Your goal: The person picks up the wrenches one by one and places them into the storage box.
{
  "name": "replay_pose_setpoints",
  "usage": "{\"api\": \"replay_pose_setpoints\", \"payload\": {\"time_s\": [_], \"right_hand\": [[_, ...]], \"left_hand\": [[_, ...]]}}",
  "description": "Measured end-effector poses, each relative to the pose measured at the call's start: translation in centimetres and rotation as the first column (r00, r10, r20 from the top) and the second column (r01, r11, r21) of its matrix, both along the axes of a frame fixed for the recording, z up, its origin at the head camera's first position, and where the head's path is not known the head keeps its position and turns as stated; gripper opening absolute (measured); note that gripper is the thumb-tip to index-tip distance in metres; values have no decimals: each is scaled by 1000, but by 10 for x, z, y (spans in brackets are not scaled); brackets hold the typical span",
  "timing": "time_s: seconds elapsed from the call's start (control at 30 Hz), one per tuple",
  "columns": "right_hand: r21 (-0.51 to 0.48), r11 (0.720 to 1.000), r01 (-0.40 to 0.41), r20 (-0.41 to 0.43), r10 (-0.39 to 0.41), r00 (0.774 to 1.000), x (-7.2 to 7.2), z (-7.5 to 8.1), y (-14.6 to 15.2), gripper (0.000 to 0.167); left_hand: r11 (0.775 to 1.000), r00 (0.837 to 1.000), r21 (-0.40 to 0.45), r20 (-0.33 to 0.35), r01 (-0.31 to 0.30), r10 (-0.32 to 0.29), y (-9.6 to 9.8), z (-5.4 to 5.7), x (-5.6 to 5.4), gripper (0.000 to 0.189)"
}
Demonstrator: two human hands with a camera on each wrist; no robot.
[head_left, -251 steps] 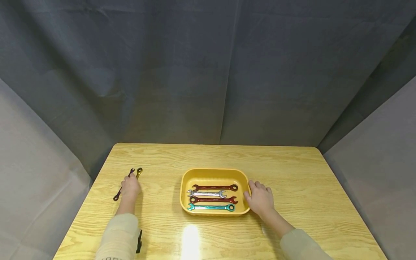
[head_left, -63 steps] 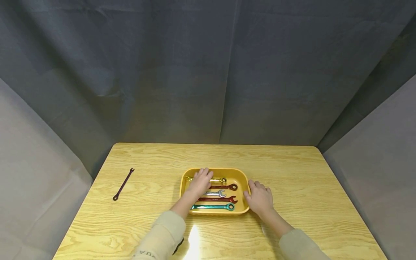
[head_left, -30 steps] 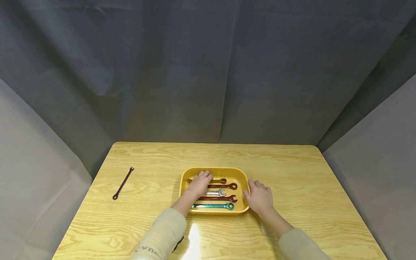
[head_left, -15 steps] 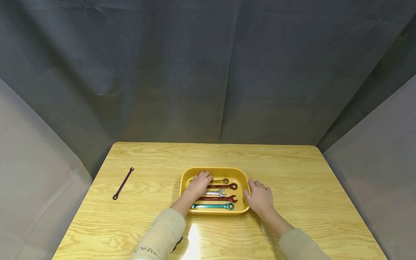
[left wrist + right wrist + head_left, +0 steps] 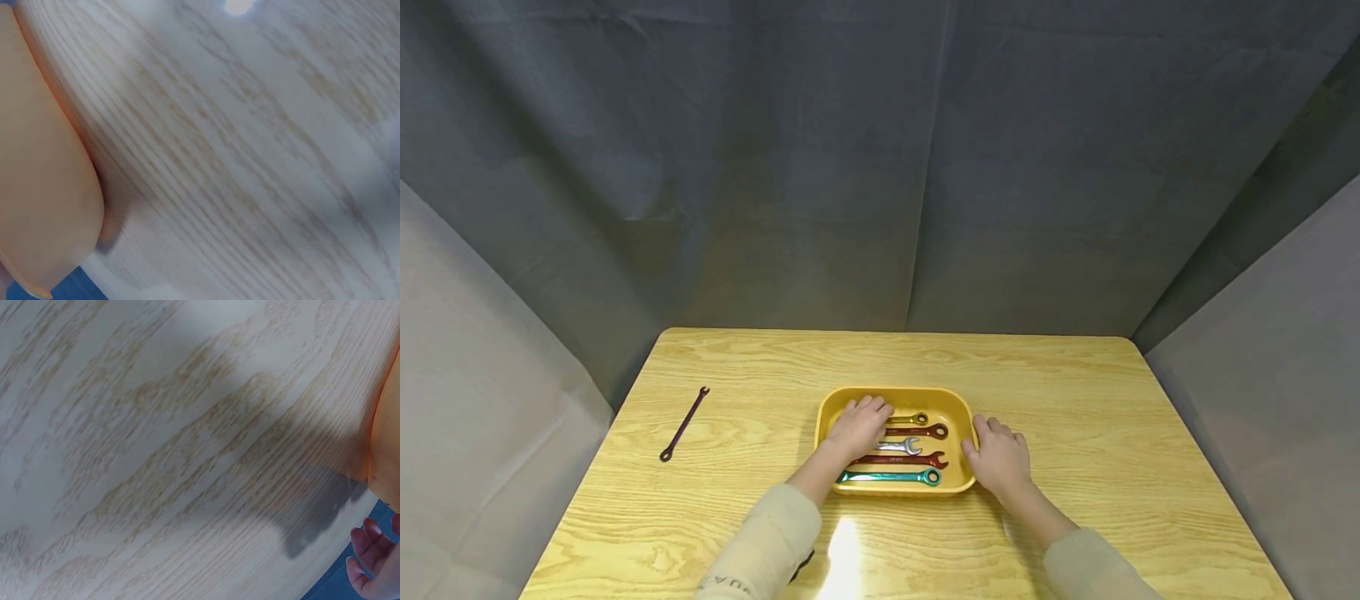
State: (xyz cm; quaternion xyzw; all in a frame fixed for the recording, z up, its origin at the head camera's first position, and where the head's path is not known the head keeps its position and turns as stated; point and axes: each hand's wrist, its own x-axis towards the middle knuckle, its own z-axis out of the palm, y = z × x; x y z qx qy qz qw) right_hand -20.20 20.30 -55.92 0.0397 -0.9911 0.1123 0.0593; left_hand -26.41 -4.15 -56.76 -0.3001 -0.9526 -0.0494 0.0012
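In the head view a yellow tray stands mid-table with several combination wrenches lying crosswise in it. My left hand reaches in over its left half and grips the yellow wrench along the back wall; only the ring end of that wrench shows. Below it lie a dark red wrench, a silver open-ended wrench, a second red wrench and a teal wrench, their left parts partly covered by my hand and wrist. My right hand holds the tray's right rim.
A purple wrench lies slantwise on the wooden table at the left. Grey curtains hang behind the table and at both sides. The tray's outer wall fills the left of the left wrist view.
The yellow wrench has gone from the table at the left into the tray, carried by my left hand. Lately it has slid slightly right. The right hand has stayed on the rim.
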Motion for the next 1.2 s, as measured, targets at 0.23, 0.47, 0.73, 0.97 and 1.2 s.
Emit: {"api": "replay_pose_setpoints", "payload": {"time_s": [0.23, 0.47, 0.73, 0.97, 1.2], "right_hand": [[3, 1000, 0, 0, 0, 1000, -1, -1, 0, 39], [0, 1000, 3, 1, -3, 1000, -1, -2, 1, 38], [5, 1000, 7, 3, -7, 1000, -1, -1, 1, 38], [3, 1000, 7, 8, -7, 1000, -1, 0, 1, 38], [5, 1000, 10, 14, -10, 1000, -1, -1, 2, 38]], "left_hand": [[999, 994, -7, -103, 41, -41, -6, 5, 1, 32], [998, 981, 29, -188, 50, -44, -17, 12, 4, 33], [997, 953, 64, -302, 48, -26, -34, 17, 6, 29], [994, 939, 108, -344, 26, 13, -52, 22, 6, 30], [986, 942, 162, -324, -39, 90, -66, 23, 6, 33]]}}
